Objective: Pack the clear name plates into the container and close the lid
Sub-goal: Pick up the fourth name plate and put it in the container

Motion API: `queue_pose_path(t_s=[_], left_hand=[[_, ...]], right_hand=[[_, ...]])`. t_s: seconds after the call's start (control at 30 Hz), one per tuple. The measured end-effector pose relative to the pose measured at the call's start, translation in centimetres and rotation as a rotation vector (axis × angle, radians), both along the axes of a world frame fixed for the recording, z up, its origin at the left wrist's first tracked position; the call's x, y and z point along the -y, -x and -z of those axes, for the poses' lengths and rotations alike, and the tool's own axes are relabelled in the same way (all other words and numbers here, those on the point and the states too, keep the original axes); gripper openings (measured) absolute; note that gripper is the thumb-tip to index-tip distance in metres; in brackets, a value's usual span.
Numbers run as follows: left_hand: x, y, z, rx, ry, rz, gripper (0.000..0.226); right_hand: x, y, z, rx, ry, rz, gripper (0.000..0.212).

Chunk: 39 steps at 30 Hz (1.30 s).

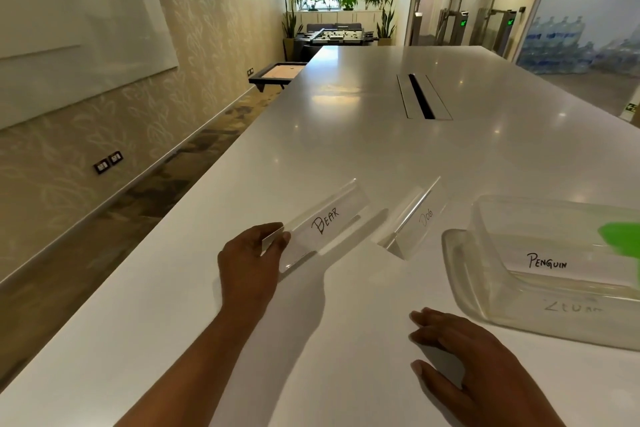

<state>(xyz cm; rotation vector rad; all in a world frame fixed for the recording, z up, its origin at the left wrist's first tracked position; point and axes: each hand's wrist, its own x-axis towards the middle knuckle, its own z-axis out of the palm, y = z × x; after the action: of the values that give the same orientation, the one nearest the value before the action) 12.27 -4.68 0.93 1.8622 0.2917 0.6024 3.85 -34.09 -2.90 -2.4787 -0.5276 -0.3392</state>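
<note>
A clear name plate marked BEAR (325,224) lies on the white table (346,135). My left hand (251,256) pinches its near left end between thumb and fingers. To its right stands a second clear plate marked DOG (415,220). At the right edge sits the clear plastic container (485,302), open, with a plate marked PENGUIN (547,262) inside and another plate with faint writing below it. Part of a green piece (621,236) shows at the container's far side. My right hand (467,360) rests flat on the table in front of the container, holding nothing.
A cable slot (420,95) with a metal frame runs along the middle of the table. The table's left edge drops to a carpeted floor beside a papered wall. A low black table (277,74) stands beyond the far left corner.
</note>
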Motion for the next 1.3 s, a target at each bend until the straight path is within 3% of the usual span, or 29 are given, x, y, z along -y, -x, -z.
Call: queue_pose_path(t_s=[0.27, 0.43, 0.67, 0.87, 0.97, 1.13, 1.3], left_hand=[[-2.1, 6.2, -3.0, 0.036, 0.173, 0.016, 0.018], [-1.6, 9.0, -1.6, -0.047, 0.247, 0.094, 0.016], [0.0, 10.1, -3.0, -0.075, 0.259, 0.251, 0.018], [1.2, 10.8, -4.7, -0.069, 0.221, 0.344, 0.02], [1.7, 10.9, -5.3, -0.077, 0.205, 0.375, 0.019], [2.6, 10.6, -5.8, -0.089, 0.193, 0.444, 0.021], [3.5, 10.3, -5.8, -0.083, 0.181, 0.483, 0.02]], right_hand=[[-0.5, -0.2, -1.3, -0.024, 0.028, 0.005, 0.033], [0.0, 1.1, -0.5, -0.062, 0.044, 0.046, 0.031], [-0.3, 1.1, -1.8, -0.121, 0.005, 0.05, 0.031], [0.1, 1.5, -4.7, -0.325, -0.442, 0.126, 0.051], [0.6, 1.7, -5.6, -0.502, -0.805, 0.036, 0.058], [1.7, 2.1, -6.2, -0.567, -1.066, -0.097, 0.084], [2.5, 2.6, -5.9, -0.56, -1.26, -0.082, 0.072]])
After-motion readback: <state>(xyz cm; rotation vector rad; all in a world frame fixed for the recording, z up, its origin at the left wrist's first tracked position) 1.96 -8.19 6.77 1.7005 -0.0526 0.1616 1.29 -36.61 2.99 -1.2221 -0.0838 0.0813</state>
